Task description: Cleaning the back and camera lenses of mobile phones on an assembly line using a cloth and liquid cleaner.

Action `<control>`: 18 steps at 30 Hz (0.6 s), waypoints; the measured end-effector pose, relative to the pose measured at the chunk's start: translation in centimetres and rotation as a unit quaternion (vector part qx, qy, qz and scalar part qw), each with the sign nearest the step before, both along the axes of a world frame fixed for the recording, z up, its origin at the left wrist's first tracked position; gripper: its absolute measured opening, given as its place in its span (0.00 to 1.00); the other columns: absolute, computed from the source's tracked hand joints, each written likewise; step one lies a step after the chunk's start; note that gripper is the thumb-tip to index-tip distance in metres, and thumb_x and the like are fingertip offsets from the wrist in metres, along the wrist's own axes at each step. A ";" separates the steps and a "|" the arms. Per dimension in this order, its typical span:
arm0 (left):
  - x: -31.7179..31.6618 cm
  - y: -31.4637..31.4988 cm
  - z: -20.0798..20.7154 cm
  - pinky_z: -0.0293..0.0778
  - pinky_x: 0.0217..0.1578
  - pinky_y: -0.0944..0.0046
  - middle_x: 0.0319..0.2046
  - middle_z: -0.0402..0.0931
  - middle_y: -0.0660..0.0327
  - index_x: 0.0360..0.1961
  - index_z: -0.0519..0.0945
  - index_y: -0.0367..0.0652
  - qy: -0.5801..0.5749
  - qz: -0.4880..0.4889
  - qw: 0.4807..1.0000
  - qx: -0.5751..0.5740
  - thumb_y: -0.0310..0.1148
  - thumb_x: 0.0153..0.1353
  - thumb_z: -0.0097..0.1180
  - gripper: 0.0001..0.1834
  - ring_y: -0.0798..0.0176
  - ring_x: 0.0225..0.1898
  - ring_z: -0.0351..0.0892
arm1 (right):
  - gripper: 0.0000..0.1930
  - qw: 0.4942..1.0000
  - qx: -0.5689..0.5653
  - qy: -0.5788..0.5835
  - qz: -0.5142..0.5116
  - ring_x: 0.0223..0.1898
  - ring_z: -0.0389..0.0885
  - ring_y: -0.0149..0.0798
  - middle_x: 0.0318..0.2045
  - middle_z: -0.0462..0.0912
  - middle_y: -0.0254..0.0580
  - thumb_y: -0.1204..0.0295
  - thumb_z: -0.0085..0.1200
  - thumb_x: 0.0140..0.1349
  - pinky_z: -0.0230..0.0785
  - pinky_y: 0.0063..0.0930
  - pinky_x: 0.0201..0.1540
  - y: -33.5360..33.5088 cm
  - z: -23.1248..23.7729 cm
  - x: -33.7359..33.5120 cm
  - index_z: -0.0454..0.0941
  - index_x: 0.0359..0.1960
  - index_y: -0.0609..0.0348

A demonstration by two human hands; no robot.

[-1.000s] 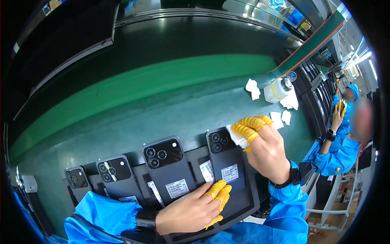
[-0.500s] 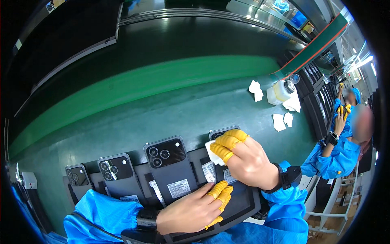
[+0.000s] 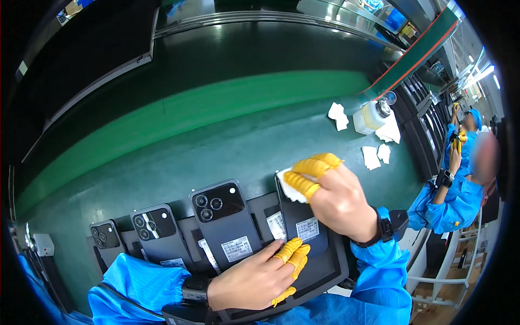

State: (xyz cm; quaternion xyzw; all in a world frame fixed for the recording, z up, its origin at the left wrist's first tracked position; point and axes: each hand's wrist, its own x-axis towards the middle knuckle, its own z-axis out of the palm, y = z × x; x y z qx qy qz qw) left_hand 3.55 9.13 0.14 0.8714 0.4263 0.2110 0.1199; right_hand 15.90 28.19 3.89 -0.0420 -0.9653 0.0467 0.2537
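Pinched tightly between the yellow-covered fingertips of the person's right hand (image 3: 344, 203) is a folded white wipe (image 3: 292, 189), pressed against the upper end of the rightmost phone (image 3: 294, 212), at about eleven o'clock from that phone's middle; wipe and fingers hide its camera block. This phone lies back-side up in a black tray (image 3: 342, 262), its white label (image 3: 307, 229) exposed below the wipe. At seven o'clock from the phone, the left hand (image 3: 257, 279) rests palm down with fingers bent near its lower edge; whether those fingers grip anything, one cannot tell. Three similar phones, a second (image 3: 234, 227), a third (image 3: 160, 232) and a fourth (image 3: 106, 238), line up toward nine o'clock. Between twelve and one o'clock from the right hand, a white bottle (image 3: 368, 119) stands on the green table (image 3: 233, 146), crumpled papers (image 3: 371, 157) near it. Toward three o'clock sits a co-worker (image 3: 440, 211) in blue.
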 end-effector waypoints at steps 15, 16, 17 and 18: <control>0.0 -0.5 -0.2 0.58 0.70 0.50 0.63 0.72 0.48 0.55 0.78 0.31 0.026 -0.003 0.999 -0.024 0.48 0.68 0.51 0.29 0.50 0.64 0.70 | 0.19 0.997 -0.011 0.026 -0.066 0.35 0.78 0.48 0.38 0.81 0.46 0.81 0.57 0.39 0.73 0.36 0.39 -0.2 -0.2 0.8 0.84 0.38 0.65; -0.1 -0.6 -0.2 0.58 0.70 0.50 0.63 0.72 0.48 0.55 0.78 0.31 0.028 -0.002 0.999 -0.025 0.48 0.68 0.51 0.29 0.50 0.64 0.70 | 0.19 0.997 -0.012 0.028 -0.066 0.35 0.78 0.48 0.38 0.81 0.46 0.81 0.57 0.39 0.73 0.36 0.39 -0.3 -0.2 0.7 0.84 0.38 0.65; -0.1 -0.6 -0.3 0.58 0.70 0.50 0.63 0.72 0.48 0.53 0.79 0.31 0.031 -0.006 0.999 -0.028 0.48 0.68 0.51 0.28 0.50 0.64 0.70 | 0.19 0.997 -0.013 -0.013 -0.074 0.36 0.78 0.48 0.38 0.81 0.46 0.81 0.57 0.39 0.73 0.37 0.40 -0.4 -0.3 0.8 0.84 0.38 0.65; -0.1 -0.7 -0.3 0.58 0.70 0.50 0.62 0.73 0.48 0.52 0.79 0.32 0.034 -0.010 0.999 -0.032 0.48 0.68 0.50 0.27 0.50 0.64 0.71 | 0.19 0.995 -0.013 -0.055 -0.082 0.36 0.78 0.48 0.38 0.81 0.47 0.81 0.57 0.39 0.74 0.37 0.40 -0.5 -0.3 0.8 0.84 0.38 0.66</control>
